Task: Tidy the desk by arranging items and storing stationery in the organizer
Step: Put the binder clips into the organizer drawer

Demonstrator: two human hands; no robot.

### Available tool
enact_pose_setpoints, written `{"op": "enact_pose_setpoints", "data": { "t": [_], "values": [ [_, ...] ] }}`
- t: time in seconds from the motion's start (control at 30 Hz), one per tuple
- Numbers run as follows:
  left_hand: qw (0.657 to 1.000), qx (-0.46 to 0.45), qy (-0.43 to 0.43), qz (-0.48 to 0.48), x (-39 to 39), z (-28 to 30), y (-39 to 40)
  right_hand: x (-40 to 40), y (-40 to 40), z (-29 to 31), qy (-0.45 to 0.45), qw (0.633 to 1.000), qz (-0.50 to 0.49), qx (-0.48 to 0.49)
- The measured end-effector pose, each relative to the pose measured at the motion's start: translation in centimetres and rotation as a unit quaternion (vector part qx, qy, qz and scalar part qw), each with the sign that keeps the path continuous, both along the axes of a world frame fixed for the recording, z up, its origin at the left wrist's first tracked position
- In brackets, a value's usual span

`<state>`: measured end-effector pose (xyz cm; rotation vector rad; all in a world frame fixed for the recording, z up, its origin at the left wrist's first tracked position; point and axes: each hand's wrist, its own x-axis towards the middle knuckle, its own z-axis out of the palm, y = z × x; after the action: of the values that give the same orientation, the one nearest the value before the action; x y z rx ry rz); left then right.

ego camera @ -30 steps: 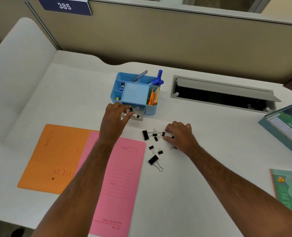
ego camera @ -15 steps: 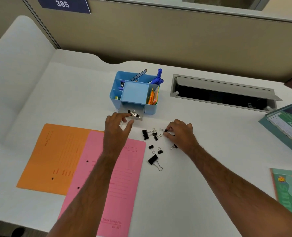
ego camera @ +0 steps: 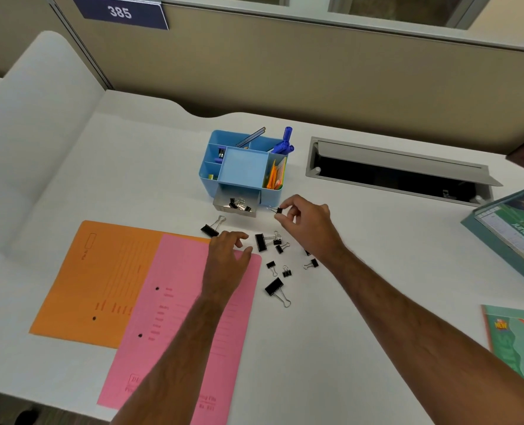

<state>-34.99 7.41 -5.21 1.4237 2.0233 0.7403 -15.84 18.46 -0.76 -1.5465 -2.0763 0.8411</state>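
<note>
one small clip [ego camera: 279, 210], light and stiff so best held by its black body, is pinched in the right hand [ego camera: 305, 222] just right of the drawer [ego camera: 236, 206], while the left hand [ego camera: 227, 256], fingers loosely spread, reaches for the near pile.

The right hand [ego camera: 308, 223] has lifted a small binder clip [ego camera: 278, 210] off the worktop toward the organizer's drawer [ego camera: 235, 207]; the left hand [ego camera: 228, 256] has drawn back from that drawer.
</note>
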Motion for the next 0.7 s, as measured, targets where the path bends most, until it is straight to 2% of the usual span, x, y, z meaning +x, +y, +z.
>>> {"op": "enact_pose_setpoints", "data": {
  "t": [0.17, 0.47, 0.7],
  "values": [
    [1.0, -0.012, 0.006, 0.002, -0.5, 0.0, -0.1, -3.3, 0.8, 1.5, 0.02, 0.999, 0.043, 0.02],
    [0.999, -0.023, -0.024, 0.017, -0.2, -0.1, -0.1, -6.7, 2.6, 1.3, -0.027, 0.997, 0.074, -0.017],
    [0.999, -0.021, -0.041, 0.017, 0.0, -0.2, 0.1, -4.1, 0.9, 0.4, -0.004, 0.999, 0.031, -0.013]
  ]
}}
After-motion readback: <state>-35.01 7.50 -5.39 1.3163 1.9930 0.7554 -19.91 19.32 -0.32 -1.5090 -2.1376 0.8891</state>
